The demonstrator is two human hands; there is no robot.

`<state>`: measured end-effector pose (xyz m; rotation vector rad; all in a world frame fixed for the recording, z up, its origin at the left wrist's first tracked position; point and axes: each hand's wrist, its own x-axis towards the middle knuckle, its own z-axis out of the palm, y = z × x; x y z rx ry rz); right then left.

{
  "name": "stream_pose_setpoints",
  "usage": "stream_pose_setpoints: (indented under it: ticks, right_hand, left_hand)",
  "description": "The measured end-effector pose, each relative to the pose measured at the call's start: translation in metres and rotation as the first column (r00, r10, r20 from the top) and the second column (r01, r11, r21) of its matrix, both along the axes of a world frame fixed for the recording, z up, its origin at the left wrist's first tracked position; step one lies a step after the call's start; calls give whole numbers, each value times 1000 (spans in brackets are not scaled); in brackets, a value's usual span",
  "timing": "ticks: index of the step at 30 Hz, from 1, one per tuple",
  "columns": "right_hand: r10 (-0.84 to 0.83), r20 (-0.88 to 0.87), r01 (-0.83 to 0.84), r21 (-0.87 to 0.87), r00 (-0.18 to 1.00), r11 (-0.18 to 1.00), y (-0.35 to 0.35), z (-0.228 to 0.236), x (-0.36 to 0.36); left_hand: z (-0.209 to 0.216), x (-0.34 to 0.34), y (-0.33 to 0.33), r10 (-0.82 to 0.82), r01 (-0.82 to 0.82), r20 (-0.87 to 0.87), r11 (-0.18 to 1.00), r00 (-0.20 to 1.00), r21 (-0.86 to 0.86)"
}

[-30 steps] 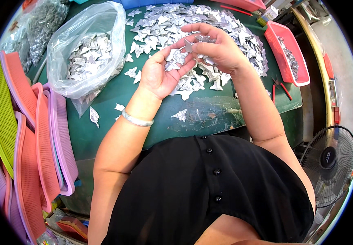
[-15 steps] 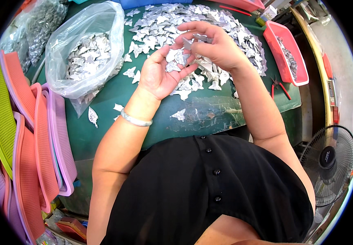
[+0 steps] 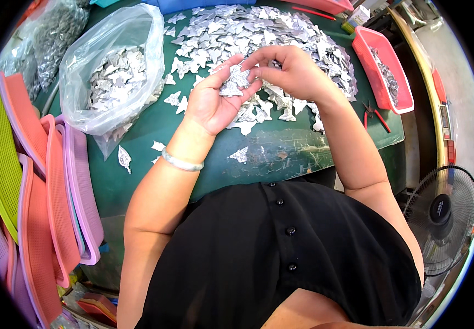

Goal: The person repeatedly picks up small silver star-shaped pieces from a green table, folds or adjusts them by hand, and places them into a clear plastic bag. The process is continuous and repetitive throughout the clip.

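Observation:
Several silvery butterfly-shaped metal pieces [image 3: 233, 83] lie in my left hand [image 3: 215, 101], palm up with the fingers curled beneath them. My right hand [image 3: 292, 71] meets it from the right, thumb and forefinger pinched at the edge of those pieces. Whether the right fingers hold a piece of their own I cannot make out. Beyond both hands spreads a large heap of the same butterfly pieces [image 3: 237, 33] on the green table [image 3: 204, 181]. One loose butterfly piece [image 3: 239, 155] rests nearer me, and a leaf-shaped metal piece [image 3: 124, 159] lies farther left.
A clear plastic bag [image 3: 72, 93] of metal pieces stands left of the heap. At right are a pink basket [image 3: 360, 49] with small metal parts and red-handled pliers [image 3: 378, 119]. Stacked plastic baskets [image 3: 34, 219] crowd the left edge; a fan [image 3: 440, 219] stands at lower right.
My right hand has come down closer to my left palm, its fingers now at the pieces there. The pieces it held between its fingers no longer show in it.

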<state>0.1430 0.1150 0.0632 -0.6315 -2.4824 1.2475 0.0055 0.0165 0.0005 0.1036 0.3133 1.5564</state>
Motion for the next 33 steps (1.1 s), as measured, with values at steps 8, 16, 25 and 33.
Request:
stream_pose_setpoints:
  ticks: [8, 16, 25, 33]
  right_hand:
    - [-42, -24, 48, 375, 999, 926, -7, -22, 1]
    - [-135, -132, 136, -6, 982, 991, -4, -26, 13]
    - [-535, -14, 352, -739, 845, 575, 22, -10, 73]
    - [-904, -239, 494, -773, 354, 398, 127, 38, 171]
  left_hand:
    - [-13, -2, 1, -58, 53, 61, 996, 996, 78]
    - [-2, 2, 0, -72, 64, 98, 995, 993, 78]
    - [-5, 2, 2, -103, 96, 141, 994, 985, 60]
    - [-5, 3, 1, -107, 100, 113, 993, 988, 68]
